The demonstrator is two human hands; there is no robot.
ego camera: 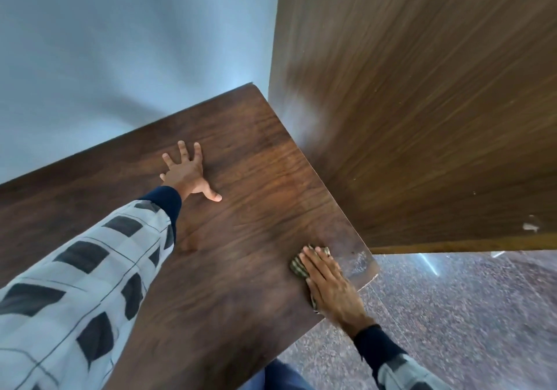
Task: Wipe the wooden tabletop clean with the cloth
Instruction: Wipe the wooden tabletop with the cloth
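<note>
The dark wooden tabletop [241, 209] fills the middle of the view, with its near right corner scuffed pale. My right hand [330, 287] lies flat on a small patterned cloth [298, 266], pressing it onto the wood close to that right edge. Only the cloth's upper left part and a strip under my palm show. My left hand [187, 172] rests farther back on the table, palm down, fingers spread, holding nothing.
A tall wooden panel [422, 103] stands against the table's right side. A pale blue wall [120, 43] runs behind the table. Speckled stone floor [452, 314] lies beyond the right edge. My blue trouser leg [277, 377] is at the near edge.
</note>
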